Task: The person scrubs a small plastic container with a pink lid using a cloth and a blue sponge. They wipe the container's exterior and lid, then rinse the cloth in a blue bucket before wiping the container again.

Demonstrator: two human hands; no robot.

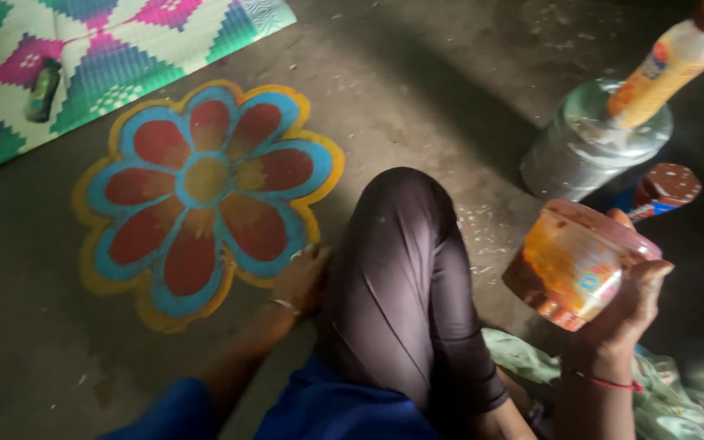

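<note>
So the floor here has a big painted flower [205, 191], red petals edged in blue with a yellow outline, right on the bare grey concrete floor [417, 90]. The left hand [303, 279] is down at the flower's lower right edge, fingertips touching the floor where the yellow border runs. I can't tell if it's pinching anything or just pressing flat, the fingers are too dark to read. The right hand [631, 310] is clenched around a round plastic tub smeared with orange and yellow colour [570, 265], held up in the air and tipped toward the person, well off to the right of the flower.

My read is that the work is on that yellow outline, with the tub kept ready. Anything more on the border calls for light fingertip work, since the blue band sits just inside it.

Room-wise, the bent knee in dark leggings [401, 269] sits between the 2 hands and nearly touches the left one, so it's tight on that side. Open floor lies below and left of the flower. A woven patterned mat in green, pink and white [124, 49] lies close to the top petals, with a small green bottle [42, 90] on it. On the right, near the tub, stand a shiny metal pot [584, 151] and an orange-labelled bottle with a red cap [671, 69].
</note>
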